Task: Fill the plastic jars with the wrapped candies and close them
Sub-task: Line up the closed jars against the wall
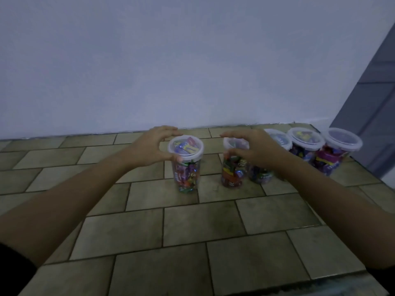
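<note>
Head view: your left hand [152, 146] curling round lid [186, 146] of left jar [197, 167], candies [186, 178] inside, standing on tiles [203, 223]. Your right hand [254, 150] gripping top of next jar [232, 174]. More closed jars [305, 142] standing at right, near wall [171, 71].

You are looking at a surface of beige-brown rectangular tiles [192, 231], laid in staggered rows with dark grout lines; its near edge shows pale at lower right. Behind the tiled surface, meeting its far edge, a plain whitish wall [171, 60] fills the upper view. Past the tiled surface's right end rises a grey panel [376, 92] with faint horizontal seams.
</note>
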